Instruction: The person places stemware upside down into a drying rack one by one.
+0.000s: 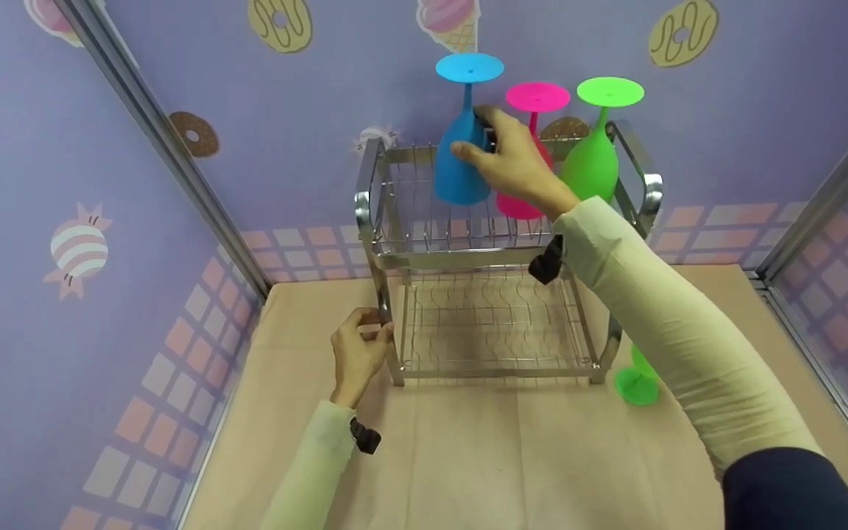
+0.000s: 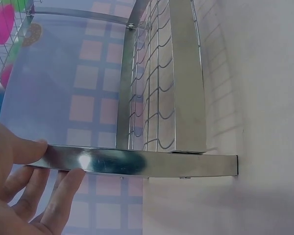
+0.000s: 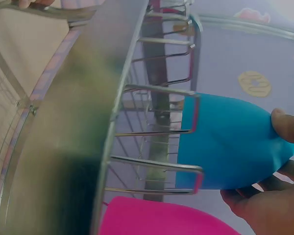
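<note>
My right hand (image 1: 516, 158) grips the bowl of an upside-down blue goblet (image 1: 461, 165), its round foot on top, over the upper tier of a metal dish rack (image 1: 468, 259). In the right wrist view the blue bowl (image 3: 230, 142) shows behind the rack's wire loops, with thumb and fingers around its narrow end. A pink goblet (image 1: 538, 97) stands inverted to its right, partly hidden by my right hand. Beyond that, a green goblet (image 1: 592, 162) is inverted too. My left hand (image 1: 359, 353) pinches the rack's left front leg (image 2: 112, 161) between thumb and fingers.
Another green goblet (image 1: 637, 386) is on the table (image 1: 468, 456) by the rack's right front leg, partly behind my right sleeve. The lower tier (image 1: 497, 316) has wavy wires. Patterned walls (image 1: 137, 184) stand behind and at both sides.
</note>
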The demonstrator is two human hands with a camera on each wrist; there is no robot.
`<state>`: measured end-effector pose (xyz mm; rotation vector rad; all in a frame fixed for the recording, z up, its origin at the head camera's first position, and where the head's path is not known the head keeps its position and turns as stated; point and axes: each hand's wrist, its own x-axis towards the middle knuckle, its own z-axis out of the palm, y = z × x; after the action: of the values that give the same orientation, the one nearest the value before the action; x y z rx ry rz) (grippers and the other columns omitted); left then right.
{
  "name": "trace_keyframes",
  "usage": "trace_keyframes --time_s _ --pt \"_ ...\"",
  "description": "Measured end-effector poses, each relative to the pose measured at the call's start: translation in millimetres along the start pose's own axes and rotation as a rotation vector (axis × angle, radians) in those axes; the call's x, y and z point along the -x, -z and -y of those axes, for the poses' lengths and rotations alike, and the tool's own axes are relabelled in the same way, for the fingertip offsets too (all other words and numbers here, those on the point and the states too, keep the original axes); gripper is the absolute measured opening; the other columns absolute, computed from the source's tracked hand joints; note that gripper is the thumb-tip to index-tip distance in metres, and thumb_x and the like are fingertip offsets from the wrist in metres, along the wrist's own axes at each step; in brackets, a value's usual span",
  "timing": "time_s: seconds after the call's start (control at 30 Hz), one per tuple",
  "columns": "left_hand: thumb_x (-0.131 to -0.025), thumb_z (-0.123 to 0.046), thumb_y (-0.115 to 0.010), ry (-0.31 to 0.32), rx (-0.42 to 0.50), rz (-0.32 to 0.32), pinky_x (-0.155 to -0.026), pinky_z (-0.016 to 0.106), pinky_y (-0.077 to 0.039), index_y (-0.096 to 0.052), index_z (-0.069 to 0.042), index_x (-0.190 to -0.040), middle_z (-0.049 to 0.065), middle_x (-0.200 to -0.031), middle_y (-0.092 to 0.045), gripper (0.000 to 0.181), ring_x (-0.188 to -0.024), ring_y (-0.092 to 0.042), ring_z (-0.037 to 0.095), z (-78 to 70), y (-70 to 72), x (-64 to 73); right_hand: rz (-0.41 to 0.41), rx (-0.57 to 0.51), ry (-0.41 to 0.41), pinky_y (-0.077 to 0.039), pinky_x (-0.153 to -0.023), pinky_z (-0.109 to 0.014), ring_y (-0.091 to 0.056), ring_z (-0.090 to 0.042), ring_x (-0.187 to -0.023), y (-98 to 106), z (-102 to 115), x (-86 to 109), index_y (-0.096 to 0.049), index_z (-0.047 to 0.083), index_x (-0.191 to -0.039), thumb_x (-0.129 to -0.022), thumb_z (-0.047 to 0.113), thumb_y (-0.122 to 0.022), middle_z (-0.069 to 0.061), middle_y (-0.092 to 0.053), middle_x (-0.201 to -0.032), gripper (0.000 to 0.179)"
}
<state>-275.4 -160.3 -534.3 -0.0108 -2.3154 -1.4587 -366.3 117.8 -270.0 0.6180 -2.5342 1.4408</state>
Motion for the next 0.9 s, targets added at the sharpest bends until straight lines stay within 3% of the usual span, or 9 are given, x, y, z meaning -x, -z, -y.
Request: trace_keyframes --time_s 0.2,0.67,0.9 --pt "-0.09 0.001 -0.082 0.003 0.006 0.015 -0.079 0.043 -0.069 -0.074 -0.001 -0.113 0.019 -0.108 -0.078 0.024 -0.089 -0.081 0.037 1.0 1.4 0.3 0.015 0.052 -0.019 -0.044 -0.122 -0.058 -0.053 -0.036 -0.147 -9 -7 -7.3 -0.039 0.0 -0.159 -0.108 0.024 -0.064 -0.019 -0.053 -0.158 0.062" --pt "-0.091 0.001 -0.081 0.003 -0.002 0.019 -0.078 0.043 -0.069 -0.074 -0.003 -0.112 0.017 -0.108 -0.078 0.023 -0.09 -0.081 0.034 -0.5 -0.8 -0.6 0.03 0.064 -0.07 -0.044 -0.122 -0.06 -0.051 -0.038 -0.148 -25 -16 -7.8 -0.035 -0.001 -0.158 -0.111 0.017 -0.058 -0.021 -0.05 -0.157 0.056" --pt "-0.091 0.002 -0.081 0.018 0.003 0.011 -0.079 0.044 -0.069 -0.074 -0.002 -0.113 0.019 -0.108 -0.078 0.024 -0.09 -0.08 0.037 -1.5 0.5 0.7 0.03 0.081 -0.043 -0.045 -0.122 -0.058 -0.051 -0.038 -0.147 -32 -17 -9.6 -0.036 -0.005 -0.156 -0.111 0.014 -0.057 -0.023 -0.051 -0.151 0.053"
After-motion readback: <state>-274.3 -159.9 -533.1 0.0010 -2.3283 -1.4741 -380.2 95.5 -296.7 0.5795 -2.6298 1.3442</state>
